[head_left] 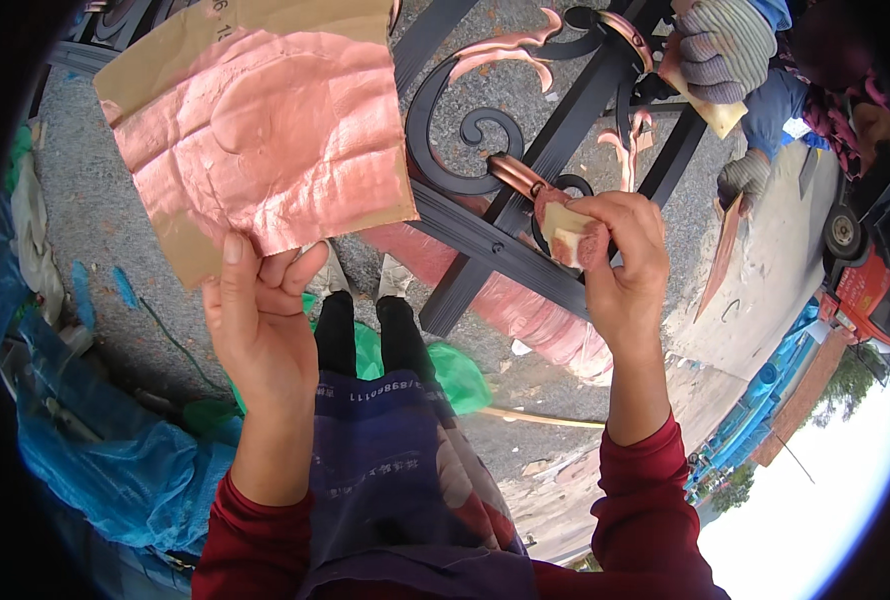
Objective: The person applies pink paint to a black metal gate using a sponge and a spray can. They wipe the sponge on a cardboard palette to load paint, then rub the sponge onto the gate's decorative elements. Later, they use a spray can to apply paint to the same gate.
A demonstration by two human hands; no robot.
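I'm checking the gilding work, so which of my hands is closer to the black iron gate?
Right. The right hand presses a small sponge against the black iron gate; the left hand holds the copper foil sheet off to its left.

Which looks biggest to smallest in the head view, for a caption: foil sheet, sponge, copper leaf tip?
1. Foil sheet, largest, though closest to the camera.
2. Sponge and copper leaf tip: look alike, unranked.

Rough grey ground (105, 230) is seen in daylight, with a crumpled blue tarp (115, 470) at left and a red vehicle (870, 290) parked at right.
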